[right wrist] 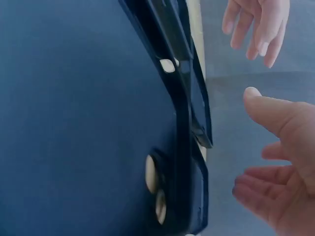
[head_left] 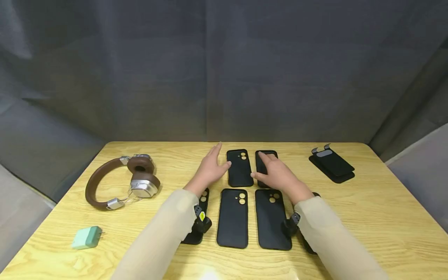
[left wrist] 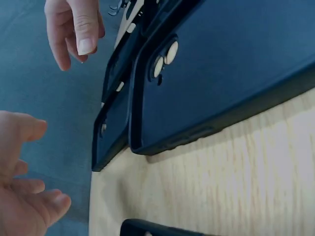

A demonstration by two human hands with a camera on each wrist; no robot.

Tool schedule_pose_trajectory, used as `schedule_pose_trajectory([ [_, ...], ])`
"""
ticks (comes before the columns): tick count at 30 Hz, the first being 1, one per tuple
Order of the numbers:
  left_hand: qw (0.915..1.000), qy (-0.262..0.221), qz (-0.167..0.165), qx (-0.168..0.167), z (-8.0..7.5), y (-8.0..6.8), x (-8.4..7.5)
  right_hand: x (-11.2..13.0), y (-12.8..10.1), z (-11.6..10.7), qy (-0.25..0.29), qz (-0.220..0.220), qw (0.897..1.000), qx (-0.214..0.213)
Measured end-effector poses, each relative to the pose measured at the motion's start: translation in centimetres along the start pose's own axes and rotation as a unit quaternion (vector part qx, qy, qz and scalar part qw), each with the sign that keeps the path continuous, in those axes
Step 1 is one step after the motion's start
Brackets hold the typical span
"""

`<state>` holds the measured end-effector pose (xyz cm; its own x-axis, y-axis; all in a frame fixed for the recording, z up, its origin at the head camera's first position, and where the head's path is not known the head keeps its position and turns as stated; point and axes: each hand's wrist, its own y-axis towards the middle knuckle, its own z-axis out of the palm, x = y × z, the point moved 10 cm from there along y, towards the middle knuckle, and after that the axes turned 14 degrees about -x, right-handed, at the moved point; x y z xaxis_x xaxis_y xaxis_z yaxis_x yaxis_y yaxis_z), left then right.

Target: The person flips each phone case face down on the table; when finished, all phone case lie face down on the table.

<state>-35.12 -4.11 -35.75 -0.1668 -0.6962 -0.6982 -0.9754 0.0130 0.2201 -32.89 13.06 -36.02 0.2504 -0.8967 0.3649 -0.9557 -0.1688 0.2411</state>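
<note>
My left hand (head_left: 209, 170) is spread loose and holds nothing, its thumb by the left edge of the far-left black case (head_left: 239, 167). My right hand (head_left: 276, 174) hovers over the far-right black case (head_left: 263, 163), fingers relaxed and slightly apart, gripping nothing; whether they touch it I cannot tell. Nearer lie two more black cases (head_left: 233, 217), side by side. Far right sits a small stack of cases (head_left: 332, 165). Left on the wooden table (head_left: 378, 210) rest brown headphones (head_left: 120, 181) and, nearer, a green charger (head_left: 86, 237).
</note>
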Motion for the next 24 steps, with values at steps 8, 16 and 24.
schedule_pose_trajectory([
  [8, 0.9960, -0.066, -0.060, -0.009, 1.4, 1.1, 1.3, 0.3, 0.9, 2.2, 0.052, 0.013, 0.998, 0.019],
  [16, 0.9919, -0.084, -0.096, 0.000, 2.8, 1.0, 2.6, 0.2, 1.4, 3.7, 0.088, 0.030, 0.995, 0.030],
  [24, 0.9902, -0.093, -0.102, 0.018, 3.8, 1.2, 2.7, 0.6, 1.9, 4.6, 0.056, 0.040, 0.997, 0.036],
])
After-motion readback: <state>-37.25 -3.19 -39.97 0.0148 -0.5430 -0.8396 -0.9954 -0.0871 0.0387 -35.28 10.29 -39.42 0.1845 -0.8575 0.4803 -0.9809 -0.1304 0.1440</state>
